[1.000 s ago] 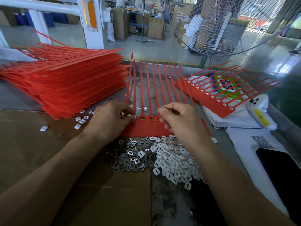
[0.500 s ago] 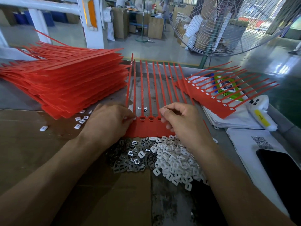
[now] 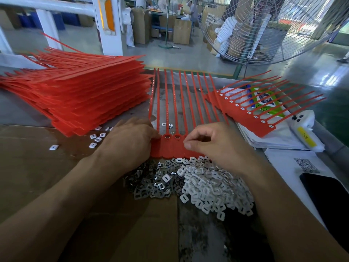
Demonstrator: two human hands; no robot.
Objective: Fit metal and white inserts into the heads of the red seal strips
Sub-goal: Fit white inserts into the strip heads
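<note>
A comb-like sheet of red plastic seal strips [image 3: 175, 146] lies under the fingertips of both hands, its tails running away beyond them. Nearer than the fingers, a heap of grey metal inserts [image 3: 151, 184] sits left of a heap of white plastic inserts [image 3: 209, 188]. A tall stack of red strip sheets [image 3: 85, 95] lies left of the left fingers [image 3: 151, 129]; a filled red strip sheet [image 3: 251, 118] lies on papers right of the right fingers [image 3: 196, 137].

Bare cardboard [image 3: 47, 167] at left open for passage. Red stack [image 3: 85, 95] blocks far left. Insert piles [image 3: 188, 182] fill near centre. Papers [image 3: 273, 137], phone [image 3: 328, 195] crowd right. Fan [image 3: 264, 29] behind bench.
</note>
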